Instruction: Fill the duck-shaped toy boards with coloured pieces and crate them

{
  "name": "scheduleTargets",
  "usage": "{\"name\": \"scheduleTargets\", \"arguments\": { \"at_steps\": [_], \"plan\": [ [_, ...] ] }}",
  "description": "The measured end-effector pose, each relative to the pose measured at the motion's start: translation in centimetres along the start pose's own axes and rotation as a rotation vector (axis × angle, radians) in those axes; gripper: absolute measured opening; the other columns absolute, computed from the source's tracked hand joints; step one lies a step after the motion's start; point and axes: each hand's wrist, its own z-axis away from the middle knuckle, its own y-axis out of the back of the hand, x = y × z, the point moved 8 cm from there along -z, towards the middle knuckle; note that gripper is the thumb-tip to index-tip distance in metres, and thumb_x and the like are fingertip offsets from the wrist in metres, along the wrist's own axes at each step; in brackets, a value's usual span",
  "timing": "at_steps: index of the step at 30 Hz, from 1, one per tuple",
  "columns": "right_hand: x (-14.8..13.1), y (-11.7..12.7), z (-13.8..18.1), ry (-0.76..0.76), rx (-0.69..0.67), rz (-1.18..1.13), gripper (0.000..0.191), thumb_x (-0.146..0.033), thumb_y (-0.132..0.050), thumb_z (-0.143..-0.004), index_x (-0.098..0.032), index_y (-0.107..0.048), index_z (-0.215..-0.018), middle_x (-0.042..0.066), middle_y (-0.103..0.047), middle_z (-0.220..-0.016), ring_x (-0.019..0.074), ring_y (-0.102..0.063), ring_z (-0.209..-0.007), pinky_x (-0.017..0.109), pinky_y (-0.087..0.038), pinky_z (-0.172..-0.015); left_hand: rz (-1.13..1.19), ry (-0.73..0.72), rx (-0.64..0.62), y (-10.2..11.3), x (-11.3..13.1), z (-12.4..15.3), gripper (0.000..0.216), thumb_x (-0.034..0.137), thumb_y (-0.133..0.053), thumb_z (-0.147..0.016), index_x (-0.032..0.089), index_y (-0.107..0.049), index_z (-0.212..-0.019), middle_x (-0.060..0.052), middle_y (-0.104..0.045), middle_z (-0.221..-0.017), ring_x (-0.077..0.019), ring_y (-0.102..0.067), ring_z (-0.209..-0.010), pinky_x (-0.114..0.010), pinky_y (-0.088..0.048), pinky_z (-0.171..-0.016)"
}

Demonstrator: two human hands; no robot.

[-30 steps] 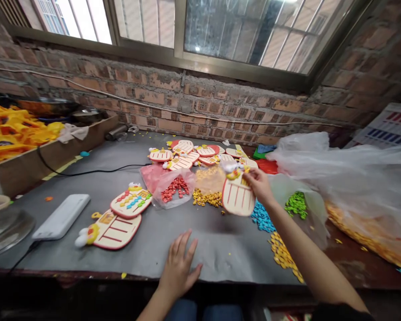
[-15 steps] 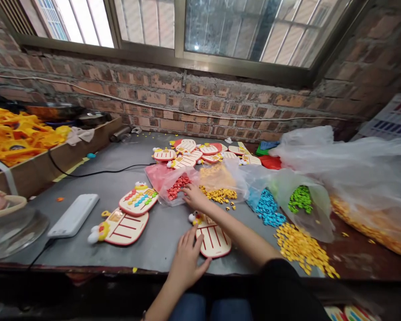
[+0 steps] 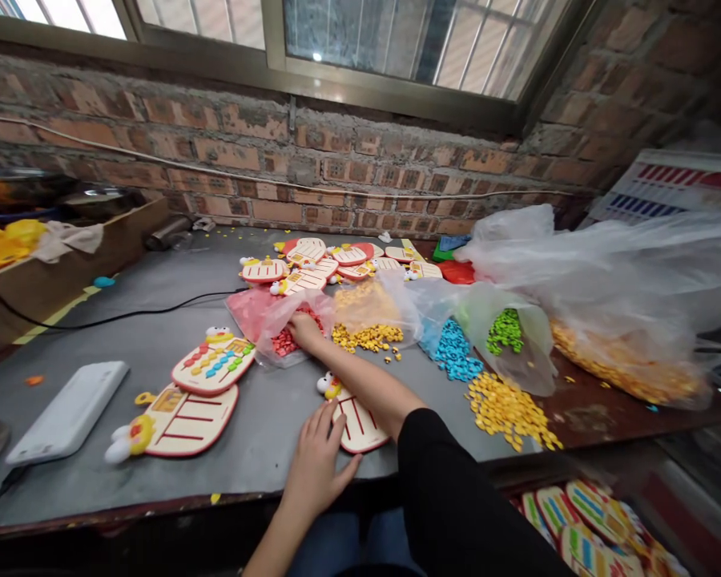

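Where our grey-covered table (image 3: 252,449) ends on the far side, a rough brick wall (image 3: 360,172) climbs to a metal-framed window (image 3: 360,40) with bars behind the glass, and a pale cord (image 3: 240,174) runs along the bricks. Toward the right the grey cover gives way to a bare brown surface (image 3: 613,437), where big clear plastic bags (image 3: 630,248) lie heaped. On the left we have a shallow box (image 3: 12,304) with yellow parts (image 3: 12,243) in it, and nearer, a white device (image 3: 69,413) lying flat.

Near the middle of the table's near edge lies our board (image 3: 357,425), flat and partly hidden by our right forearm. Its white-eyed head points to the far left, so its long axis runs slantwise from there toward the near right. To its left, a board with coloured beads (image 3: 215,363) overlaps a slotted board (image 3: 186,425), whose head points left and slightly near.

Our left hand (image 3: 318,455) rests at our board's left edge, fingers slightly apart and thumb spread. Our right hand (image 3: 305,328) reaches among red pieces (image 3: 285,343) at a bag's mouth; we cannot tell whether its fingers are closed on any.
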Motion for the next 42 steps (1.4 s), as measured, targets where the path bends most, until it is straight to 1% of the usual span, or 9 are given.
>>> {"name": "scheduleTargets", "arguments": {
  "at_steps": [4,7,12,17,21,27,31,33,42],
  "plan": [
    [0.4,2.2,0.5,-0.102,0.127,-0.086,0.006,-0.016,-0.058,-0.081,-0.020,-0.060,-0.077,0.002,-0.065,-0.087,0.0186,-0.056,-0.093,0.038,-0.042,-0.094,0.004,-0.016,-0.014,-0.1,0.1,0.0,0.047,0.032,-0.061,-0.079,0.016,-0.052,-0.123,-0.017,-0.049,-0.137,-0.0313,-0.047,-0.124,-0.047,-0.043,-0.098],
    [0.5,3.4,2.2,-0.170,0.145,-0.184,0.007,-0.022,-0.053,-0.087,-0.018,-0.058,-0.083,0.003,-0.063,-0.082,0.0159,-0.056,-0.078,0.032,-0.049,-0.076,0.009,-0.025,-0.024,-0.1,0.3,0.0,0.046,0.033,-0.062,-0.079,0.017,-0.053,-0.122,-0.016,-0.050,-0.136,-0.0310,-0.047,-0.123,-0.047,-0.043,-0.098],
    [0.5,7.6,9.9,-0.265,0.026,-0.592,0.011,-0.028,-0.057,-0.086,-0.019,-0.055,-0.081,0.000,-0.055,-0.070,0.0104,-0.046,-0.056,0.021,-0.041,-0.049,0.022,-0.045,-0.039,0.2,0.5,-0.1,0.043,0.034,-0.060,-0.081,0.018,-0.055,-0.120,-0.015,-0.050,-0.136,-0.0308,-0.047,-0.122,-0.046,-0.043,-0.097],
    [1.1,14.2,18.1,-0.315,0.044,-0.712,0.025,-0.038,-0.067,-0.080,-0.021,-0.050,-0.074,-0.003,-0.044,-0.061,0.0093,-0.041,-0.051,0.019,-0.036,-0.041,0.041,-0.042,-0.026,0.3,0.5,-0.1,0.044,0.035,-0.060,-0.081,0.019,-0.054,-0.122,-0.015,-0.051,-0.135,-0.0308,-0.047,-0.121,-0.046,-0.043,-0.096],
    [2.3,17.0,21.2,-0.372,0.133,-0.737,0.025,-0.034,-0.075,-0.072,-0.021,-0.056,-0.083,-0.001,-0.052,-0.068,0.0083,-0.045,-0.053,0.016,-0.033,-0.039,0.057,-0.037,-0.030,0.3,0.4,-0.1,0.043,0.035,-0.059,-0.082,0.020,-0.054,-0.122,-0.014,-0.050,-0.136,-0.0301,-0.047,-0.122,-0.045,-0.042,-0.097],
    [3.1,17.5,21.6,-0.311,0.216,-0.364,0.032,-0.036,-0.078,-0.065,-0.019,-0.063,-0.087,-0.001,-0.059,-0.073,0.0081,-0.047,-0.054,0.019,-0.032,-0.043,0.060,-0.021,-0.059,0.2,0.4,-0.2,0.043,0.036,-0.059,-0.082,0.020,-0.054,-0.122,-0.013,-0.049,-0.137,-0.0302,-0.046,-0.123,-0.045,-0.042,-0.097],
    [1.6,16.6,20.7,-0.067,0.174,0.053,0.023,-0.039,-0.073,-0.072,-0.019,-0.069,-0.082,0.003,-0.064,-0.077,0.0155,-0.057,-0.071,0.029,-0.046,-0.066,0.050,-0.013,-0.082,0.1,0.4,-0.3,0.047,0.036,-0.059,-0.083,0.020,-0.052,-0.125,-0.014,-0.047,-0.139,-0.0312,-0.044,-0.125,-0.047,-0.041,-0.098],
    [0.7,15.7,20.5,0.082,0.125,0.205,0.018,-0.038,-0.070,-0.076,-0.020,-0.070,-0.079,0.006,-0.065,-0.086,0.0198,-0.059,-0.085,0.036,-0.047,-0.080,0.058,-0.011,-0.089,0.0,0.4,-0.3,0.046,0.036,-0.059,-0.083,0.020,-0.052,-0.125,-0.014,-0.047,-0.139,-0.0308,-0.043,-0.125,-0.046,-0.040,-0.098],
    [0.4,14.2,22.0,0.270,-0.018,0.470,0.025,-0.040,-0.052,-0.091,-0.025,-0.071,-0.095,0.010,-0.061,-0.097,0.0230,-0.059,-0.090,0.041,-0.049,-0.083,0.076,0.000,-0.082,0.3,0.4,-0.6,0.046,0.037,-0.059,-0.083,0.020,-0.052,-0.125,-0.014,-0.049,-0.137,-0.0302,-0.045,-0.122,-0.046,-0.039,-0.098]
  ]
}}
